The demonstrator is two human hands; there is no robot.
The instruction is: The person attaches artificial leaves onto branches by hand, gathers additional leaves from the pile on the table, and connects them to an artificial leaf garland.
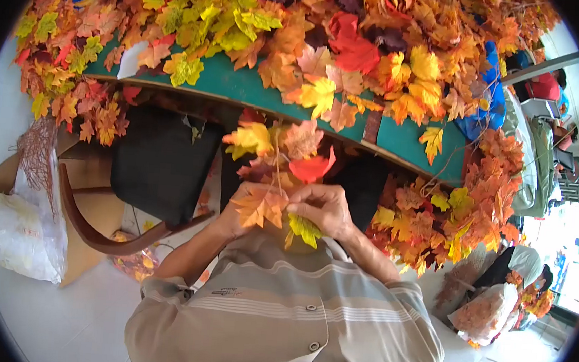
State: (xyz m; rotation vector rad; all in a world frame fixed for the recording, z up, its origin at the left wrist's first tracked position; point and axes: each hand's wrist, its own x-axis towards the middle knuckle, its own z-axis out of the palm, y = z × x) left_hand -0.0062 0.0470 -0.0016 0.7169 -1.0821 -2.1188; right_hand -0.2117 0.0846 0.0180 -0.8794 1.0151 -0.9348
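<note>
Left hand [231, 218] and right hand [326, 208] hold the leaf bunch [260, 206]; it looks light, soft, best held by its stem [278, 163].

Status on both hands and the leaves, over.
Right hand pinching at leaf spray. Left hand close against it, fingers hidden by orange leaf. Leaf heap crowding green table beyond.

Small spray of artificial maple leaves [261, 206] in orange, yellow, red and yellow-green, fanned out around a thin stem, held by the left hand [234, 212] and right hand [326, 210] near the green table's [405, 141] near edge.
</note>
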